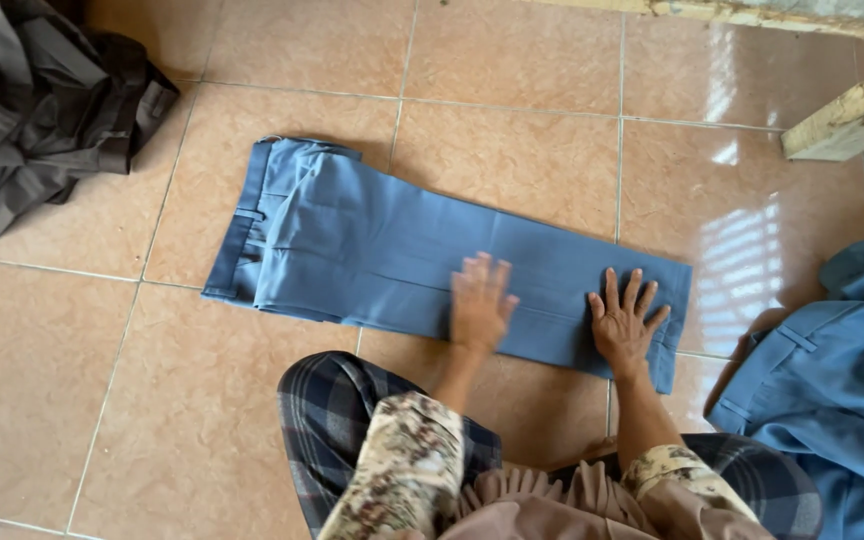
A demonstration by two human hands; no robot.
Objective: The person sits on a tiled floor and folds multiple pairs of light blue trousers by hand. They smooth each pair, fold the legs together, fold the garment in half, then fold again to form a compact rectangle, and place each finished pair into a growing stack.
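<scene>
Both palms press flat and open on the blue trousers [422, 255], spread lengthwise across the tile floor [72, 400] before my knees: my left hand [479, 303] mid-leg, my right hand [625, 322] near the hem. I'd smooth outward, keeping the creases aligned.

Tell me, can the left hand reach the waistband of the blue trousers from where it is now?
Probably yes. The left hand lies flat on the blue trousers, and nothing lies between it and the waistband; it may need a long stretch or a lean.
</scene>
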